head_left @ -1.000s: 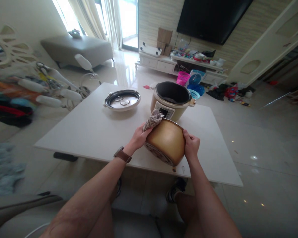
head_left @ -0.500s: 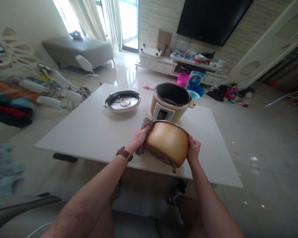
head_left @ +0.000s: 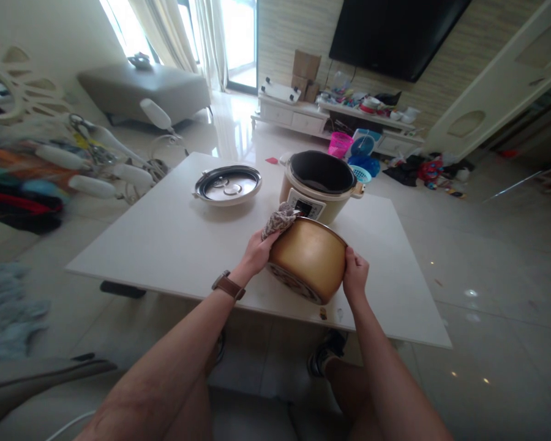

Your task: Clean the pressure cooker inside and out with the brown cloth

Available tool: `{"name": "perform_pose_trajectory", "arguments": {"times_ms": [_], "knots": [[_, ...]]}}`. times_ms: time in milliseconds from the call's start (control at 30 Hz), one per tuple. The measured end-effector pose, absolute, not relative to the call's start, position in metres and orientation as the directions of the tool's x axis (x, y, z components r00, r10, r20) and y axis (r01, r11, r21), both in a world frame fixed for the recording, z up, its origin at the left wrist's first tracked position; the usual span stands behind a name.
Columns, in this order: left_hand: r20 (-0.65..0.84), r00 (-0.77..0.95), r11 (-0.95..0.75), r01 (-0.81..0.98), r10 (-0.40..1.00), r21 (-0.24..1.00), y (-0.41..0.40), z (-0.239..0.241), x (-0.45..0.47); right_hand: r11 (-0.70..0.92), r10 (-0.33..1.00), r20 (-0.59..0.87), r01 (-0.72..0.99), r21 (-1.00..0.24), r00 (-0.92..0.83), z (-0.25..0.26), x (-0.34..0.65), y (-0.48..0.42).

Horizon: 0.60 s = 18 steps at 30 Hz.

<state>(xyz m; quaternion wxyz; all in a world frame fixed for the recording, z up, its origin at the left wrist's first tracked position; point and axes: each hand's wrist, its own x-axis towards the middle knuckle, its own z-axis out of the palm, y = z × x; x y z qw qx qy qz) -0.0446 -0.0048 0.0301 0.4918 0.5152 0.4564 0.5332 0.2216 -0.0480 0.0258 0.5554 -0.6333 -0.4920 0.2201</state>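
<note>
A gold inner pot [head_left: 310, 254] is tilted over the near part of the white table, its underside turned toward me. My left hand [head_left: 258, 250] is closed on a patterned brown cloth [head_left: 279, 220], which lies against the pot's left rim. At the pot's right rim, my right hand [head_left: 356, 272] grips the wall with the thumb on top. Just behind the pot stands the pressure cooker body [head_left: 321, 177], uncovered, with a dark inside and a control panel partly hidden by the cloth. The cooker's round lid [head_left: 228, 185] lies to the left, inner side up.
The white table [head_left: 165, 245] has its near edge close to my knees. A small brown object [head_left: 322, 313] sits at that edge. Beyond the table are a pink basket [head_left: 340, 144], a TV cabinet [head_left: 298, 116] and a grey bench [head_left: 144, 92]. A white lamp [head_left: 133, 176] stands on the left.
The cloth has moved up along the pot's left side to its rim, now covering part of the cooker's panel. The pot has risen slightly and shifted a little left.
</note>
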Motion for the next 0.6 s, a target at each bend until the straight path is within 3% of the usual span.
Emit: {"name": "perform_pose_trajectory", "arguments": {"times_ms": [100, 233, 367, 600], "knots": [[0.129, 0.061, -0.127, -0.042, 0.990, 0.991, -0.008, 0.031, -0.043, 0.150, 0.857, 0.322, 0.404, -0.902, 0.403, 0.043, 0.218, -0.050], [0.166, 0.100, -0.169, 0.022, 0.981, 0.985, -0.014, 0.039, -0.038, 0.096, 0.863, 0.278, 0.404, -0.910, 0.422, 0.056, 0.214, -0.053], [0.129, 0.088, -0.130, 0.001, 0.988, 0.992, -0.016, 0.044, -0.034, 0.041, 0.875, 0.218, 0.383, -0.923, 0.432, 0.053, 0.216, -0.052], [0.141, 0.099, -0.142, 0.009, 0.985, 0.990, -0.013, 0.037, -0.034, 0.062, 0.870, 0.235, 0.377, -0.924, 0.433, 0.047, 0.220, -0.052]]}}
